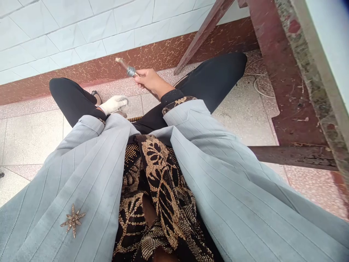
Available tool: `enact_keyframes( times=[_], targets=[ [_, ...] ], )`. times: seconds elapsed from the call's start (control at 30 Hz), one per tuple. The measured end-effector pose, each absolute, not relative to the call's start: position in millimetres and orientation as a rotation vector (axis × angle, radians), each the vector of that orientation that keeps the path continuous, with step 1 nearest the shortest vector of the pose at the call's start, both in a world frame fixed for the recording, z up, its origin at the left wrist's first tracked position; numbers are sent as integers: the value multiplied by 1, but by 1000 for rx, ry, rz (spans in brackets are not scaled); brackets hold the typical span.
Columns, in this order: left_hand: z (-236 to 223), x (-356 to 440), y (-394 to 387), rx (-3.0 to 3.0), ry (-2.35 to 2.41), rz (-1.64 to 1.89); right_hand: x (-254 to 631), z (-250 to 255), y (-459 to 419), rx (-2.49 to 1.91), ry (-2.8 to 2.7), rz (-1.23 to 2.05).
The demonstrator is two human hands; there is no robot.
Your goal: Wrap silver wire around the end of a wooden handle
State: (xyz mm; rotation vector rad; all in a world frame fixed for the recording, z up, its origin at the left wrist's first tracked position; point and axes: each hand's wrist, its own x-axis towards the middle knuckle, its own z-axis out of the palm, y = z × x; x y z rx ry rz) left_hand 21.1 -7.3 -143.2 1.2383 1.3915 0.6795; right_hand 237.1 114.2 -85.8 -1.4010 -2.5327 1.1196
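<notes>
My right hand (147, 80) is bare and closed round one end of a short thin stick (123, 65). Silvery wire or tape (131, 71) is wound about the stick, and its pale far tip points up and left towards the wall. Lower and to the left, my left hand (113, 104) wears a white glove, its fingers bent together beside my left thigh. A greyish-brown piece (121, 114) shows just under the gloved fingers, partly covered by the jacket; whether the hand grips it is unclear. The two hands are apart.
A white tiled wall (95, 27) with a brown skirting band (103, 71) stands ahead. At right are a dark red wooden table frame (294, 109) and a slanting leg (204, 34). A pale cable (256, 85) lies on the tiled floor (35, 136).
</notes>
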Motion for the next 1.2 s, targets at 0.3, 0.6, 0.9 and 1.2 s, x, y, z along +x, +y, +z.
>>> enact_keyframes(
  times=[0.3, 0.6, 0.9, 1.2],
  targets=[
    [-136, 20, -9, 1377, 1498, 690, 240, -92, 114, -1485, -3018, 1014],
    [-153, 8, 0, 1324, 1590, 801, 244, -91, 123, -1168, -3169, 1445],
    [-146, 15, -5, 1178, 1394, 776, 245, -91, 123, -1076, -2369, 1569],
    [-137, 19, -9, 1253, 1434, 581, 240, -106, 125, -1464, -2953, 980]
  ],
)
